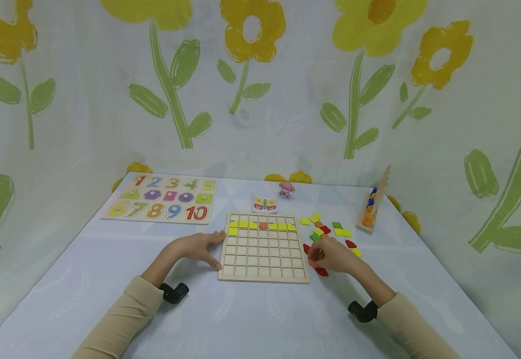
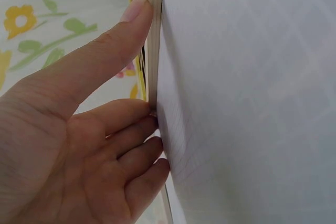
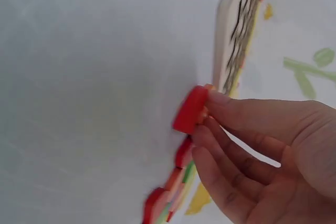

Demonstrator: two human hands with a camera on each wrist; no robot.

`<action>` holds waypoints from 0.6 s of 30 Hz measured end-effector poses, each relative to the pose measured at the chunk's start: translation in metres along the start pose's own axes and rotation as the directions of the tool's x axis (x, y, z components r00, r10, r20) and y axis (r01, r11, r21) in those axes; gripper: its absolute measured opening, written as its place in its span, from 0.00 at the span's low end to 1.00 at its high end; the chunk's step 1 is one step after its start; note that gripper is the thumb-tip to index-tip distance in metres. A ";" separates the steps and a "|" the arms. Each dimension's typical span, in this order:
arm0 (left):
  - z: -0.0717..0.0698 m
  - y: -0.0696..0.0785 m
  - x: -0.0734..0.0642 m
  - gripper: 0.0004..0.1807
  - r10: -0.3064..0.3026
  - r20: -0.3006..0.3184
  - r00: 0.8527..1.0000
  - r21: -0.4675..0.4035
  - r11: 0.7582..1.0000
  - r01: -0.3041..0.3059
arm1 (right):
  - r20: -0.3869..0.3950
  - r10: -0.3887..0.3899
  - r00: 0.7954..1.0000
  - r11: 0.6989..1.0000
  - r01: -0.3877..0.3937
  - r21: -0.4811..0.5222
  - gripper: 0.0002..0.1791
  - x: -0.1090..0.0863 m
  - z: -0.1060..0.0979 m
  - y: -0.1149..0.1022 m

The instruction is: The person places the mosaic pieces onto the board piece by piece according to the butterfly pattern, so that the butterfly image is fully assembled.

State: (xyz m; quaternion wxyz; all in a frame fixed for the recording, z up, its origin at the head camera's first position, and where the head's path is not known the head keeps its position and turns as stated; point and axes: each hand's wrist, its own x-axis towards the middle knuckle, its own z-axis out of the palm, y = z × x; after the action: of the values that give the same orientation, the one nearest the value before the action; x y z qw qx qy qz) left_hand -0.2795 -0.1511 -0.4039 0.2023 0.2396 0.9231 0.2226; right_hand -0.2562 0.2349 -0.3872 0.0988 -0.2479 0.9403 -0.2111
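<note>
A wooden grid board [image 1: 260, 271] lies on the table, with yellow pieces [image 1: 244, 224] and an orange round piece [image 1: 263, 226] in its upper cells. My left hand [image 1: 199, 248] is spread along its left side, thumb and fingertips touching the edge [image 2: 153, 51]. Just off the board's right side, my right hand [image 1: 332, 255] pinches a small orange piece [image 3: 203, 115] between thumb and fingers, low over the table. Directly beside those fingertips lies a red piece [image 3: 191, 109], which partly covers the orange one in the right wrist view.
Loose red, green, yellow [image 1: 343, 232] and orange pieces scatter right of the board. Behind it are a butterfly picture card [image 1: 265, 204] and a pink figurine [image 1: 286, 189]. A number puzzle [image 1: 161, 198] lies back left; a wooden bead stand [image 1: 374, 202] is back right.
</note>
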 end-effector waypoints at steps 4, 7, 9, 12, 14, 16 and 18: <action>-0.001 0.001 0.000 0.55 -0.004 0.002 1.000 0.005 1.000 0.004 | -0.013 0.054 0.998 0.999 -0.054 0.010 0.08 0.000 0.001 0.000; 0.000 0.001 0.000 0.55 -0.007 0.004 1.000 0.006 1.000 0.007 | -0.026 0.080 0.996 0.996 -0.079 0.030 0.11 -0.001 0.001 -0.001; 0.000 0.001 0.000 0.55 -0.007 0.003 1.000 0.006 1.000 0.007 | -0.030 0.077 0.997 0.996 -0.076 0.042 0.12 -0.001 0.001 -0.001; 0.000 0.001 0.000 0.55 -0.006 0.002 1.000 0.001 1.000 0.006 | -0.034 0.074 0.997 0.996 -0.072 0.061 0.11 -0.001 0.000 0.000; 0.000 0.001 0.000 0.55 -0.007 0.001 1.000 -0.001 1.000 0.007 | -0.045 0.063 0.997 0.995 -0.060 0.074 0.09 -0.001 -0.001 0.000; 0.000 0.001 0.000 0.55 -0.009 0.001 1.000 -0.001 1.000 0.009 | -0.065 0.042 0.997 0.995 -0.036 0.088 0.07 0.001 -0.002 0.000; 0.000 0.001 0.000 0.55 -0.011 0.000 1.000 -0.001 1.000 0.011 | -0.090 0.004 0.996 0.996 0.005 0.093 0.06 0.003 -0.003 0.000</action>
State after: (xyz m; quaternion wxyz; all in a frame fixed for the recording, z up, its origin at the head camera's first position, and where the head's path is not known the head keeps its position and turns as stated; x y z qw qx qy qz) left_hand -0.2793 -0.1505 -0.4033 0.2035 0.2345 0.9243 0.2221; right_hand -0.2590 0.2342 -0.3848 0.0678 -0.2335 0.9329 -0.2657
